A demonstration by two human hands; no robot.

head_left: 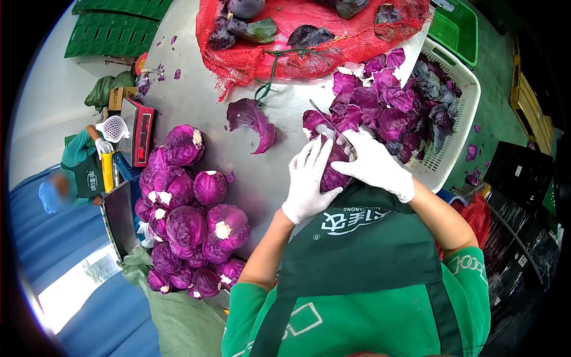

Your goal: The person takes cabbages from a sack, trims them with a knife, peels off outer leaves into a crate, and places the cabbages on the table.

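Note:
A red cabbage (334,171) is held against the front of my apron. My left hand (309,177), in a white glove, grips it from the left with the fingers laid along its side. My right hand (379,165), also gloved, rests its thumb on the cabbage while its curled fingers hold what looks like a knife; the thin dark blade (323,115) points away to the upper left, its handle hidden. Loose purple leaves (380,101) lie just beyond both hands. A single torn leaf (254,122) is on the metal table (262,178).
Trimmed cabbages (189,226) are heaped at the left. A red mesh bag (297,56) with cabbages lies at the back. A white crate (467,119) of leaves stands right, near a green crate (455,30). Far left, a co-worker (80,166) stands by a scale (140,131).

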